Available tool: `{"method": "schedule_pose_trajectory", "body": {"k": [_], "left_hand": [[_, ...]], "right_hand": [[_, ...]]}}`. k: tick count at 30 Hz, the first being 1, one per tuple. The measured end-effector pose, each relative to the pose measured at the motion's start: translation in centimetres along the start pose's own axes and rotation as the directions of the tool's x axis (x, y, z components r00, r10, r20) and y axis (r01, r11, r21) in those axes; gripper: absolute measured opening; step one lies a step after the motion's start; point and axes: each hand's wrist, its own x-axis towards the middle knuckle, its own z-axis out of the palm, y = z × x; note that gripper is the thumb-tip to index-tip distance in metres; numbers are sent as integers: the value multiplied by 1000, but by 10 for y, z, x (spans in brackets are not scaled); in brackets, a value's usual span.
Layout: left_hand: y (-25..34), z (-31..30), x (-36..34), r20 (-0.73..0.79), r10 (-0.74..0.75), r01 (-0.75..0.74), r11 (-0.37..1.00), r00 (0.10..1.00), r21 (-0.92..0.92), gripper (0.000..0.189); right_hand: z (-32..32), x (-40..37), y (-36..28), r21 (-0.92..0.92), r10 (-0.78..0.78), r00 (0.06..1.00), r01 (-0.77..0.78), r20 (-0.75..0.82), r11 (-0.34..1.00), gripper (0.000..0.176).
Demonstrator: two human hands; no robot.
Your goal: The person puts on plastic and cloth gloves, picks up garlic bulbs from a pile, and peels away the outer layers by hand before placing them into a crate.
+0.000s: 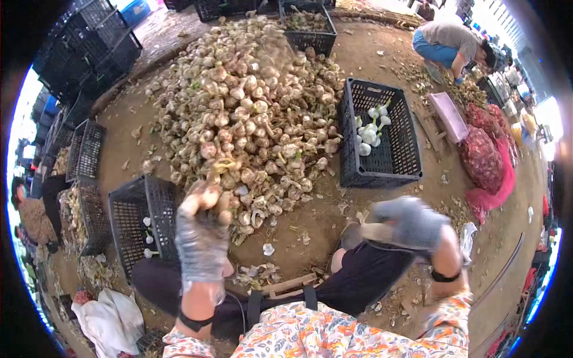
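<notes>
My left hand point(204, 241), in a grey glove with bare fingertips, is at the near edge of a big heap of garlic point(250, 113). Its fingers are curled round a brownish garlic bulb, with a blurred dry stem point(224, 165) showing above them. My right hand point(412, 224), gloved in grey too, is over my right knee and smeared by motion. It is closed on a pale, handle-like piece point(377, 231) whose kind I cannot make out. Several cleaned white bulbs point(371, 134) lie in the black crate point(391, 178) beyond my right hand.
Left of my left hand stands another black crate point(128, 224) with a few white bulbs. Stacked crates point(83, 48) rise at the back left. Red net sacks point(480, 155) and a pink tray point(447, 116) are at right, near a crouching person point(447, 45). White cloth point(107, 319) lies lower left.
</notes>
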Motion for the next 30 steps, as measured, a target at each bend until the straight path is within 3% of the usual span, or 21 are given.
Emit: {"method": "schedule_pose_trajectory", "body": {"k": [1,2,3,4,5,7,9,10,11,12,13,14,17,18,20,23,25,27,29,30], "left_hand": [[11,-10,-19,-11,1,-1,1000,1000,-10,23],[20,-11,-43,-76,-53,50,998,996,-33,22],[28,-11,-64,-134,-105,97,993,985,-63,22],[34,-22,-79,-83,-190,184,980,978,-79,22],[39,-32,-92,-31,-274,270,959,961,-86,22],[45,-33,-121,-93,-303,302,953,949,-15,23],[42,-27,-138,-232,-271,306,943,934,130,25],[34,-19,-142,-175,-229,261,945,958,197,34],[22,-19,-136,-169,-227,246,964,959,102,26],[3,-32,-124,-30,-265,267,959,964,94,28],[-19,-38,-112,77,-262,256,963,962,80,33],[-46,-39,-105,-66,-239,242,969,969,47,39],[-116,-69,-74,-73,-288,288,958,955,-10,41],[-137,-76,-71,-48,-211,210,978,976,-17,42],[-160,-85,-67,-10,-94,94,996,995,-4,45],[-164,-98,-61,-2,-65,65,996,998,62,49],[-167,-107,-59,118,13,-44,965,993,260,47],[-163,-106,-60,108,-43,15,969,993,245,45],[-164,-107,-61,172,3,-53,956,985,289,46],[-164,-106,-60,157,7,-55,952,988,302,46]], "right_hand": [[-13,-31,1,32,-58,986,64,-153,997,33],[-27,-58,4,26,80,986,-77,-148,997,30],[-33,-83,2,96,129,948,-105,-291,990,30],[-41,-107,5,-132,80,931,-135,-357,982,30],[-41,-127,13,-199,125,914,-215,-385,956,29],[-2,-154,55,-181,-84,834,-20,-546,983,23],[19,-134,8,168,58,972,-19,-229,986,20],[38,-122,-1,318,77,989,-34,-126,947,20],[67,-104,-2,457,81,997,-65,-16,887,19],[100,-83,0,661,-46,996,89,-82,745,17],[122,-62,-11,863,41,994,-108,101,494,18],[152,-35,-14,896,86,994,-95,63,434,20],[206,24,-30,985,148,989,2,-28,172,31],[220,35,-32,987,161,987,-21,-6,162,31],[241,59,-30,988,142,979,153,-150,-14,36],[254,71,-21,979,162,986,78,-47,-186,37],[270,81,-2,985,155,986,87,-64,-146,37],[274,89,2,989,134,987,104,-89,-108,37],[277,93,-1,979,228,963,173,-145,-106,21],[276,93,-3,975,248,959,177,-139,-138,21]]}}
